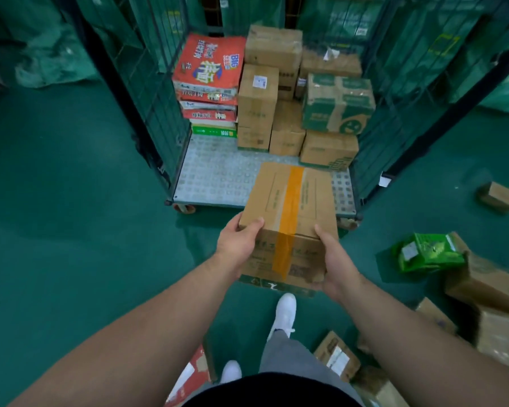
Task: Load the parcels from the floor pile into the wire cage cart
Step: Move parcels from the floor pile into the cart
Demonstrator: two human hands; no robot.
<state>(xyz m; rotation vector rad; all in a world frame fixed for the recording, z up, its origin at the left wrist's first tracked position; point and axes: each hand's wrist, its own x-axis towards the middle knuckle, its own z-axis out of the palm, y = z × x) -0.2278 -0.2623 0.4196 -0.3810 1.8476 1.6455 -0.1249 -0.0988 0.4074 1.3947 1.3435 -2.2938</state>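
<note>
I hold a brown cardboard box point(290, 207) sealed with a wide orange tape strip, in the air just in front of the wire cage cart point(215, 177). My left hand point(238, 242) grips its near left corner and my right hand point(335, 259) its near right side. The box's far end hangs over the front right of the cart's metal floor. Inside the cart, brown cartons point(257, 98) and a green-printed carton point(338, 105) are stacked at the back, with red flat packs point(210, 66) piled at the back left.
The floor pile lies at the right: a green bag point(429, 252), brown boxes point(488, 283) and a small box point(500, 196) farther off. Another labelled box point(337, 355) and a red pack point(188, 377) lie by my feet. Mesh cart walls rise left and right; the floor is green.
</note>
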